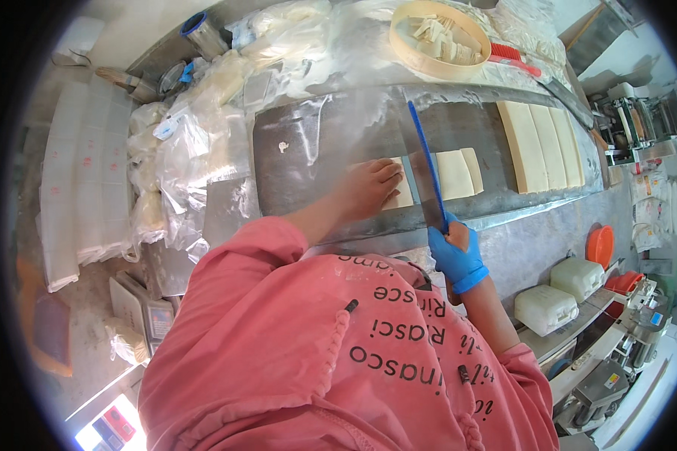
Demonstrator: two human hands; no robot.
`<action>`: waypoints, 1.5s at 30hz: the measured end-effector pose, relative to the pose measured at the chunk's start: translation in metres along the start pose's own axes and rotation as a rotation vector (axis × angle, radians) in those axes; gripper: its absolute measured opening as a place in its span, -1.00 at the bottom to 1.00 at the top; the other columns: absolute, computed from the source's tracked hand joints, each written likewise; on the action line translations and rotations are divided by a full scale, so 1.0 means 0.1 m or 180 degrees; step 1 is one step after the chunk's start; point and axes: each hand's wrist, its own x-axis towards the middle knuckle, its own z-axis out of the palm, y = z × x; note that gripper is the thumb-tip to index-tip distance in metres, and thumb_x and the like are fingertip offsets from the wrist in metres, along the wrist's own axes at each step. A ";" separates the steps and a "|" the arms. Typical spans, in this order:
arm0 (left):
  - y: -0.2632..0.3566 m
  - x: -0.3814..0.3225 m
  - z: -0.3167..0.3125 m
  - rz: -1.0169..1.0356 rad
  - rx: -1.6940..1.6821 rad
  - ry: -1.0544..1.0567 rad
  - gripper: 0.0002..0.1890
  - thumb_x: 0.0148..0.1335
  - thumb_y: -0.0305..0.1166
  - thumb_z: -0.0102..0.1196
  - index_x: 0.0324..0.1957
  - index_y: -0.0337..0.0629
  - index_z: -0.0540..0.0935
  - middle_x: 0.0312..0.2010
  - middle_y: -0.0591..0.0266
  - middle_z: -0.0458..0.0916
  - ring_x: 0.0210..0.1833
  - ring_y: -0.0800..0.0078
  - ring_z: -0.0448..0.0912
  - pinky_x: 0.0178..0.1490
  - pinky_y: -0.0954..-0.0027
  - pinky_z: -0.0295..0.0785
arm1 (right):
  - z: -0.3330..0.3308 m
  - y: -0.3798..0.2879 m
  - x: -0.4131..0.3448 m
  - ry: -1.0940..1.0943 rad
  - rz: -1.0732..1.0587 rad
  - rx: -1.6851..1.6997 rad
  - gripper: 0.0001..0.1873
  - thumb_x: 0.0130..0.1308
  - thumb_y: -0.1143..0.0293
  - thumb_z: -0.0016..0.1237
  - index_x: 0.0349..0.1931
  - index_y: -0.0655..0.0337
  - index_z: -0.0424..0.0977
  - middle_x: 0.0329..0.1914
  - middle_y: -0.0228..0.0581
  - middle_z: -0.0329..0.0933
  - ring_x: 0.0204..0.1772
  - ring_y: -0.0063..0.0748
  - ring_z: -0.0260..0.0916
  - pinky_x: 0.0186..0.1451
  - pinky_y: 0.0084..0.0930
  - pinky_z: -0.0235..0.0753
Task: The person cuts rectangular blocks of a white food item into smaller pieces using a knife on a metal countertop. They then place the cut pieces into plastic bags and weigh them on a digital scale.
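My bare left hand (375, 183) lies on a pale slab of dough (405, 194), its fingers over the top and partly hiding it. In my right hand (458, 253), which wears a torn blue glove, is the handle of a long knife with a blue spine (427, 155). The blade stands between the slab under my left hand and a second pale dough block (455, 175), which has a narrow strip at its right side. Farther right, several thick dough strips (541, 147) lie side by side on the dark metal worktop (293, 180).
Flour and a round sieve (396, 42) with dough offcuts are at the back. A red-handled brush (513, 61) and another long blade (567, 101) lie right of it. Plastic bags (186, 146) crowd the left. White jerrycans (546, 310) stand at the lower right.
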 end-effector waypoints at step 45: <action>0.35 0.76 0.13 -0.1131 0.0919 -0.0824 -0.19 -0.16 -0.01 0.30 0.07 -0.38 0.39 0.27 -0.17 0.13 0.44 -0.01 -0.11 0.41 -0.21 -0.42 | 0.55 0.34 0.63 -0.0396 0.0615 -0.0603 -0.67 0.09 0.37 -0.18 -0.24 0.45 0.48 -0.28 0.34 0.50 -0.18 0.23 0.50 -0.11 -0.08 0.50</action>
